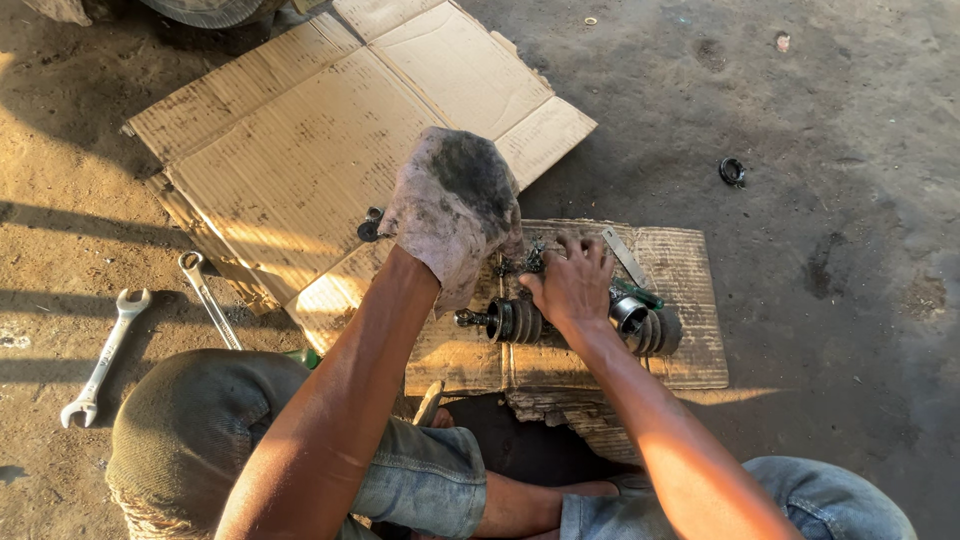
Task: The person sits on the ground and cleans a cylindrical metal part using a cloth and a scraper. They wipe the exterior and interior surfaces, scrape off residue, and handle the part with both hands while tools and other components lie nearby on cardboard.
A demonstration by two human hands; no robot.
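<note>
My left hand [455, 215] is wrapped in a dirty grey-white rag [452, 190] and is raised over the cardboard, gripping the cloth. My right hand [572, 285] rests palm down on a greasy drive shaft joint, fingers spread. A ribbed black rubber boot [515, 321] sits on the shaft to the left of that hand, and a shiny metal joint cup with another boot [640, 325] lies to its right. Small oily metal parts [522, 262] lie just beyond my right fingers.
Everything sits on a small corrugated cardboard piece [690, 300]; a large flattened box [330, 130] lies behind. Two open-ended spanners [100, 360] [207, 297] lie on the dirt at left. A green-handled tool [638, 292], a flat metal strip [622, 255] and a black ring [732, 171] are nearby.
</note>
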